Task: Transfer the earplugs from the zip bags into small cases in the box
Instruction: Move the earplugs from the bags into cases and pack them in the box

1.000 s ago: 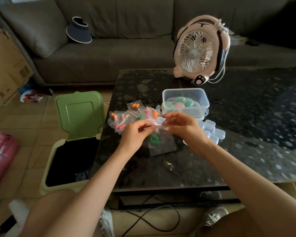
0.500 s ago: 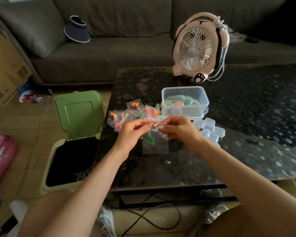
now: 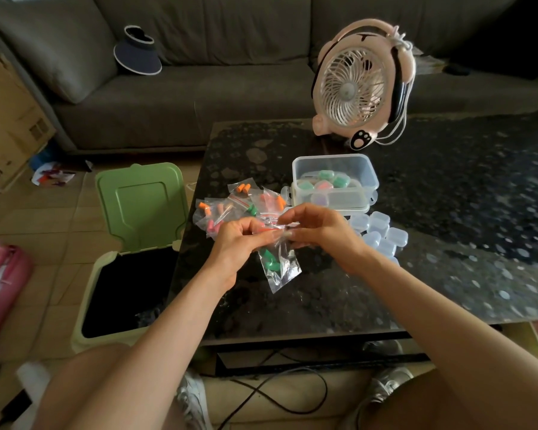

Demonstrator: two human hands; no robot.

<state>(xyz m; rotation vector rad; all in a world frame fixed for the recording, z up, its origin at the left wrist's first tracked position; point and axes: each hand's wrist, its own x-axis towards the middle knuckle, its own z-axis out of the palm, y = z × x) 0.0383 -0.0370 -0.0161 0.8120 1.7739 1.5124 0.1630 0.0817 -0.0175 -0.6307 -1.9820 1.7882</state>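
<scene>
Both hands, left hand (image 3: 235, 243) and right hand (image 3: 319, 231), pinch one zip bag's (image 3: 280, 262) top with curled fingertips.

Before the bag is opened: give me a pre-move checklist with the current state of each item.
1. Grip: left hand and right hand both pinch the top edge of the zip bag: ok.
2. Green earplugs sit low in the bag, away from the seal: ok.
3. Seal parted: cannot tell.
4. Empty small cases lie just right of the right hand: ok.
5. Clear box is uncovered, with filled cases inside: ok.
6. Green bin has its lid up for the empty bag: ok.
</scene>
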